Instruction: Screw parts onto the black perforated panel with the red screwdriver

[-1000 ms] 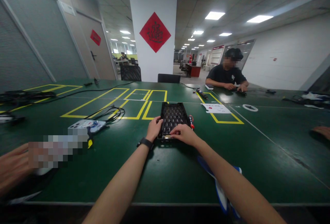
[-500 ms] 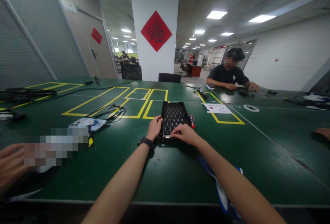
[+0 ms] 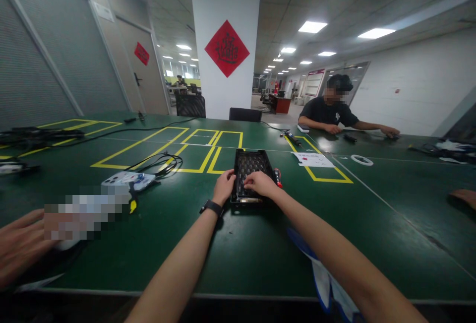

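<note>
The table [image 3: 238, 253] gives passage nearside of the tray [image 3: 253, 160], a red-handled tool [image 3: 278, 183] obstructing its right.

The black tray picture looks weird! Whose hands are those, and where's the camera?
There's no robot here. The camera is worn on a person's head, looking forward and down. The bare hands in the middle are theirs: the left hand touches the black tray at its left side, and the right hand reaches over it. Whether its fingers pinch something is too small to tell. On the green table there's also a white sheet, a white ring and cables.
</note>
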A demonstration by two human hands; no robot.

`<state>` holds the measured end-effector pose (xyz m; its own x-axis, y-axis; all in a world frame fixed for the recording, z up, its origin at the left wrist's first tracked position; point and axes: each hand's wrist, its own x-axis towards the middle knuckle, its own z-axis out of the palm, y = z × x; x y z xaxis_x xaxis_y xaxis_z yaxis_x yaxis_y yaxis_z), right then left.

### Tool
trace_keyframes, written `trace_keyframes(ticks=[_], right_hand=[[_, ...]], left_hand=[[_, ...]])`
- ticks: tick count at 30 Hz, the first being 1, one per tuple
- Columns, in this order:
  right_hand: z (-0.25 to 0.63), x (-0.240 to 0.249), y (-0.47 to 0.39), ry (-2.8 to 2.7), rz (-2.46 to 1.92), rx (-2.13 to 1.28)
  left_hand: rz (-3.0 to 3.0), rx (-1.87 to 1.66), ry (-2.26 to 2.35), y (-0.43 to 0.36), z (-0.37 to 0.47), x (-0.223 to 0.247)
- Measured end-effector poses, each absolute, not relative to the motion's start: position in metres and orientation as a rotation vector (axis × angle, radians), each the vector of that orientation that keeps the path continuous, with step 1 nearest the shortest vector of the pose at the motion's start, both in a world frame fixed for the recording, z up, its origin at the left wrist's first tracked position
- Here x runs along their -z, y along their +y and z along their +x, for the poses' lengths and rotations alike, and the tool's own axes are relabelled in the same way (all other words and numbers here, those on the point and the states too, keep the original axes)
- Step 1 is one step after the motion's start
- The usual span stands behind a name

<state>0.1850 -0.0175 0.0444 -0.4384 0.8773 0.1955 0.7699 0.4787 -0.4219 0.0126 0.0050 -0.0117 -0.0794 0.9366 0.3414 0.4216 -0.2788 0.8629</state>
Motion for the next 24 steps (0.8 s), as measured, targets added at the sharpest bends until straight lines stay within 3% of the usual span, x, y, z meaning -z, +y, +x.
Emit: trace_keyframes(ticks=[5,14,24], right_hand=[[0.179,-0.039,-0.012,-2.335,-1.396,-0.508],[0.176,-0.050,-0.022,-2.429,-1.283,-1.027],[0.171,-0.053,-0.029,-2.399,-1.343,-1.054]], left_hand=[[1.714,-1.331,1.426,0.009,0.012,0.016],[1.732,-1.346,1.415,0.010,0.010,0.018],[1.715,-1.360,1.389,0.011,0.010,0.020]])
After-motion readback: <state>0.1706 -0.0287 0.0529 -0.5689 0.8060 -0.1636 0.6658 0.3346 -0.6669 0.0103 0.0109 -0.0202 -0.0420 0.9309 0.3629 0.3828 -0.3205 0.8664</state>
